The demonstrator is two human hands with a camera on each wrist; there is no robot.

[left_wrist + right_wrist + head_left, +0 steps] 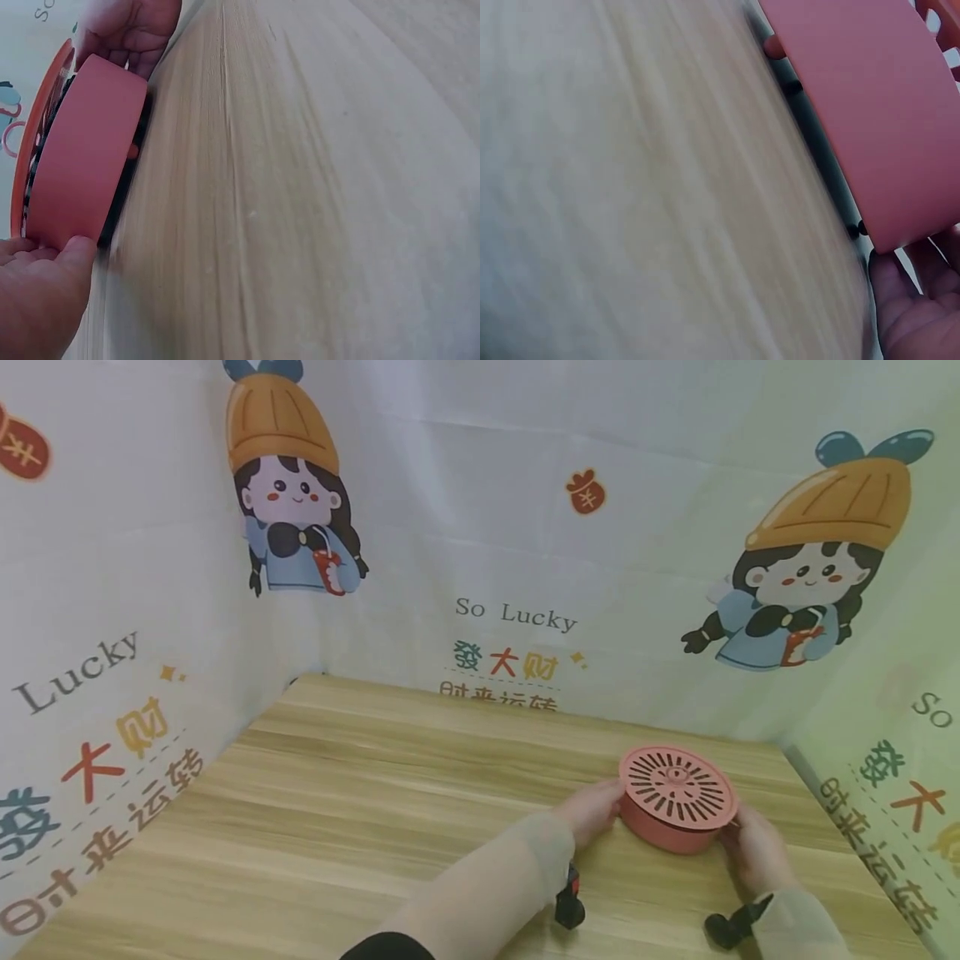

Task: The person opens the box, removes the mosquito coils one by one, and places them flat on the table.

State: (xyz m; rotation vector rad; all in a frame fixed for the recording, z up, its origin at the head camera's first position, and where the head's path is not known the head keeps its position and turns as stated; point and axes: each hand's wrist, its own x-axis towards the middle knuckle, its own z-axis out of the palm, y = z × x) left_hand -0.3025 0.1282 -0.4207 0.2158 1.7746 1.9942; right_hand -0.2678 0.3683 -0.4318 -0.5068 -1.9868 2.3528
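1x rd. slotted pink container [677, 800], no long axis, at table's [337, 777] 3 o'clock. Gripped both sides: your L hand [592, 813] at its 9, R hand [759, 852] at its 4, approx. equally near.

Soft, even light; one blurred wrist view.
We see a greenish tint at the right of the white printed cloth backdrop [420, 527], dark shadow beneath the round coral-pink slotted-lid box [90, 150], and the striped light-wood tabletop [667, 187] washed pale in the left wrist view, smeared in the right.
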